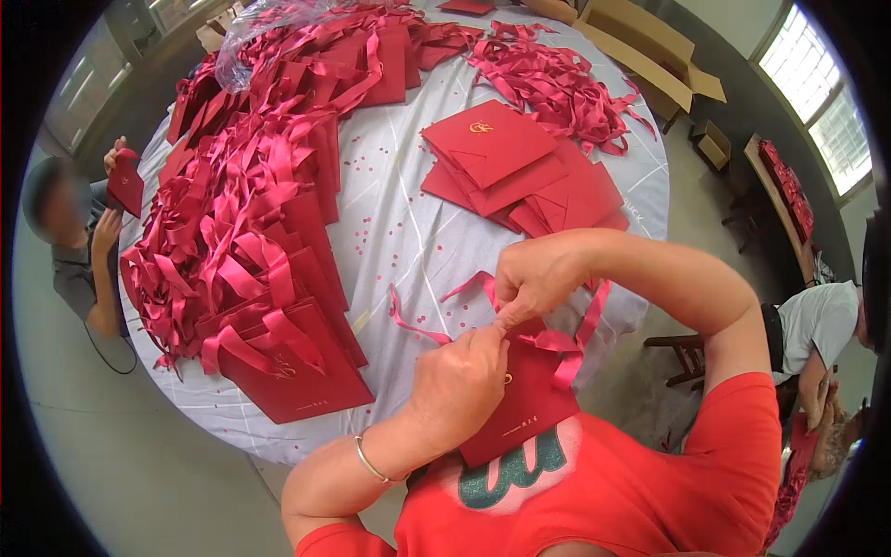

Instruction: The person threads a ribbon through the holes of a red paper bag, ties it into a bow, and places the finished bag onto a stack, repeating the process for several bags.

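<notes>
At the near edge of the round table, the left hand and the right hand come together, fingers meeting, both clamped at the top of a red bag that lies close against the person's red shirt; whether the hidden fingertips pinch its edge or ribbon, I cannot tell. Pink ribbon trails out on either side of them, and the left hand covers part of the bag's gold emblem. A bangle circles the left wrist. Just beyond the right forearm, flat red bags lie in an uneven stack, with a tangled ribbon heap behind it. Red dots are scattered over the pale cloth in the middle. Leftward, rows of ribboned bags crowd the table to its far side, where clear plastic film lies on top. Across those rows a co-worker holds up a small red item. On the right, an open cardboard box, a wooden stool and a person in white stand away from the cloth.
</notes>
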Demonstrator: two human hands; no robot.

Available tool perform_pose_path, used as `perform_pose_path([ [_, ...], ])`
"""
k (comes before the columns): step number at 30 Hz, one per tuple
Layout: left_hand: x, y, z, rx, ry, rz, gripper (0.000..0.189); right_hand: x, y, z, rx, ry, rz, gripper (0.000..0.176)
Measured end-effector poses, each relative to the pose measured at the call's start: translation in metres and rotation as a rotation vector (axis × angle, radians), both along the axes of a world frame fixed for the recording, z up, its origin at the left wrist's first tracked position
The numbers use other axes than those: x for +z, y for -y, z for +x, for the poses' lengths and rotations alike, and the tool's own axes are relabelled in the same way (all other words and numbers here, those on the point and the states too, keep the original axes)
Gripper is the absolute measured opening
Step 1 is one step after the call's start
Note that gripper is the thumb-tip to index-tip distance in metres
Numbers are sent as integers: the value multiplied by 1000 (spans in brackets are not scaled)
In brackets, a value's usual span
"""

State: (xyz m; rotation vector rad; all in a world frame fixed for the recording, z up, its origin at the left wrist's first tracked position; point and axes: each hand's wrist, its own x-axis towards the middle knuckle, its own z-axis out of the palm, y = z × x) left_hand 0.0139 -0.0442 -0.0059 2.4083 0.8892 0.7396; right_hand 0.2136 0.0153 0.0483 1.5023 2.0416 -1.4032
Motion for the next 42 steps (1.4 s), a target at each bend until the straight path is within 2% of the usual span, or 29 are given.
perform_pose_path([
  [2, 1, 1, -1, 2, 19, 32, 12, -7, -13, 2, 87, -21, -169, 37],
  [3, 2, 1, 0, -2, 17, 38, 12, -9, -16, 4, 83, -23, -162, 37],
  [5, 5, 4, -1, -6, -11, 66, 12, -16, -19, 5, 54, -69, -378, 34],
  [9, 1, 5, -2, -43, -15, 132, 12, -25, -18, 3, -29, -65, -438, 31],
  [11, 2, 1, -3, -15, 12, 89, 11, -28, -15, 3, -192, -90, -438, 28],
  [12, 3, 1, -3, -19, 14, 85, 11, -29, -11, 3, -196, -89, -442, 28],
  [17, 1, -6, -3, 15, -24, -73, 12, -20, 8, 0, -358, -131, -130, 23],
  [18, 0, -9, -4, 19, -21, -75, 12, -25, 12, 0, -355, -127, -131, 23],
  [20, -2, -16, -3, 11, 30, -181, 12, -37, 17, 0, -443, -192, 31, 21],
  [23, -5, -20, 0, 35, -8, -183, 12, -23, 17, -6, -439, -141, 85, 19],
  [25, -5, -14, 3, 14, -35, -198, 12, -42, 3, 1, -468, -338, 268, 19],
  [27, -6, -13, 5, -4, -45, -202, 12, -46, -6, 3, -470, -313, 293, 21],
  [30, -7, -15, 5, -6, -48, -207, 12, -43, -11, 1, -491, -348, 505, 24],
  [33, -5, -13, 6, 11, -51, -196, 14, -43, -11, 3, -450, -447, 491, 19],
  [40, -10, -14, 6, 14, -80, -171, 16, -61, -17, 4, -480, -351, 602, 17],
  [42, -11, -15, 7, 6, -79, -155, 16, -74, -23, 1, -452, -296, 768, 18],
])
